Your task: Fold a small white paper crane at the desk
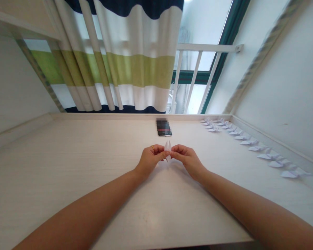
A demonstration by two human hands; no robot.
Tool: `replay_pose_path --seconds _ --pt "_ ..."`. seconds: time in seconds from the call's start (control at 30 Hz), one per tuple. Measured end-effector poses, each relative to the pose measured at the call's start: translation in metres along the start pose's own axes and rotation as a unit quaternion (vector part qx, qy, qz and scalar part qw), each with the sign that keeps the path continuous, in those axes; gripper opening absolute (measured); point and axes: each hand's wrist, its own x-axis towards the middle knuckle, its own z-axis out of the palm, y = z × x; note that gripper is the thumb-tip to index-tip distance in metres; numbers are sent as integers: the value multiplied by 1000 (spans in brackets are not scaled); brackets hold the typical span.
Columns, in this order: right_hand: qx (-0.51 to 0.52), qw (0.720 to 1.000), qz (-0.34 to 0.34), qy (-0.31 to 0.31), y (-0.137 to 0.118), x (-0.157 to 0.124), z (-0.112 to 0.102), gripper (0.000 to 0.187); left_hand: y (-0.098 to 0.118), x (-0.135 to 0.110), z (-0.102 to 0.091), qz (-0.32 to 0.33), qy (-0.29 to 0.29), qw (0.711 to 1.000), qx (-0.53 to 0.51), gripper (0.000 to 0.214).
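Note:
A small folded white paper piece (168, 147) is held upright between both hands above the pale desk (67, 166). My left hand (150, 158), with a ring on one finger, pinches the paper's left side. My right hand (186, 157) pinches its right side. Both hands have their fingers curled closed on the paper, just in front of a dark phone (163, 127) lying flat on the desk.
A row of several folded white paper cranes (250, 141) runs along the desk's right edge by the wall. A striped curtain (130, 62) and a window with a white railing (198, 69) stand behind the desk.

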Motion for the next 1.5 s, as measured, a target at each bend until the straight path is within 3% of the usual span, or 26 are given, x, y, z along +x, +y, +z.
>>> replay_pose_path --seconds 0.6,0.93,1.1,1.2,1.33,1.5 --pt "41 999 1 -11 -1 -2 1 14 4 -1 0 -25 3 999 -39 17" --pt "135 983 25 -125 -2 2 -5 13 5 -2 1 -31 -51 986 -158 21" --pt "146 972 43 -177 -4 1 -5 14 3 -3 1 -36 -96 988 -114 32" --pt "147 968 64 -192 -5 0 -4 16 3 -4 0 -20 -122 989 -87 26" --pt "146 972 83 -162 -4 -1 -3 18 6 -5 0 -4 -114 991 -77 17" --pt "111 989 45 -82 -2 1 -4 17 6 -3 0 8 -62 993 -96 16"
